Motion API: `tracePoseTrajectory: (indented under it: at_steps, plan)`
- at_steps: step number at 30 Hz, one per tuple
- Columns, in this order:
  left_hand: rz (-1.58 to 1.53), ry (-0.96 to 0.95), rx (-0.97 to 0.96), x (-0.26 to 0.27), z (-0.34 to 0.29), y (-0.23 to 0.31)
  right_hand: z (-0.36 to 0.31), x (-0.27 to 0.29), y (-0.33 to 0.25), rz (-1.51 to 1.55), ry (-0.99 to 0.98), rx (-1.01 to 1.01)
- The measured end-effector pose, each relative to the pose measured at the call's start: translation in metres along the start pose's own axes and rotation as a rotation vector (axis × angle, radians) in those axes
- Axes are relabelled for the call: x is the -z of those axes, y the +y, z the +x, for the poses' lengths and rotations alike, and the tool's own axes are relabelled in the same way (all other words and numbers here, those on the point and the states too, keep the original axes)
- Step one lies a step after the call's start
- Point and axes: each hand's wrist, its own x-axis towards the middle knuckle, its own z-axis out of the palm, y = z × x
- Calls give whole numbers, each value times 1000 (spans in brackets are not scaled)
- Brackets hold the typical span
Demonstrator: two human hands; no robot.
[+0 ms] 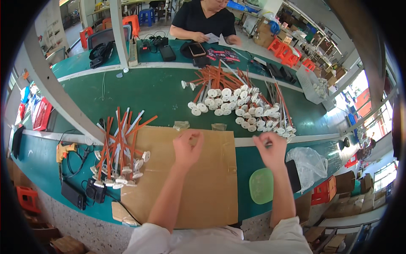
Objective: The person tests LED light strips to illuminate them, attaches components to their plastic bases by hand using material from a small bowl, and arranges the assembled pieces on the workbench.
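Note:
My left hand (189, 149) hovers over the far part of a flat cardboard sheet (190, 186), its fingers curled toward the thumb. My right hand (272, 150) is in the air beyond a light green plastic lid or tray (261, 186), thumb and fingers bent together. I cannot make out anything in either hand. Just past my right hand lies a large pile of white round discs (249, 108) on orange-brown and silvery strips (218, 78). A smaller bundle of like strips with white discs (120, 148) rests at the sheet's left edge.
A yellow hot glue gun (65, 151), cables and a black adapter (72, 194) lie at left. A dark flat object (293, 175) and a clear plastic bag (306, 167) are at right. Metal posts (63, 84) rise at left. A co-worker (205, 21) handles papers across the bench.

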Motion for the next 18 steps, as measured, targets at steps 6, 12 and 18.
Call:
tracePoseTrajectory:
  at_steps: [6, 12, 18]
  plan:
    - [16, 60, 75, -1, -1, -10, 152, -44, 13, -130, -131, -44]
    - [-85, 128, 144, 0, 22, -20, 256, -137, 47, -458, -150, 43]
    - [-80, 141, 297, -4, 22, -34, 296, -194, 49, -711, -515, -339]
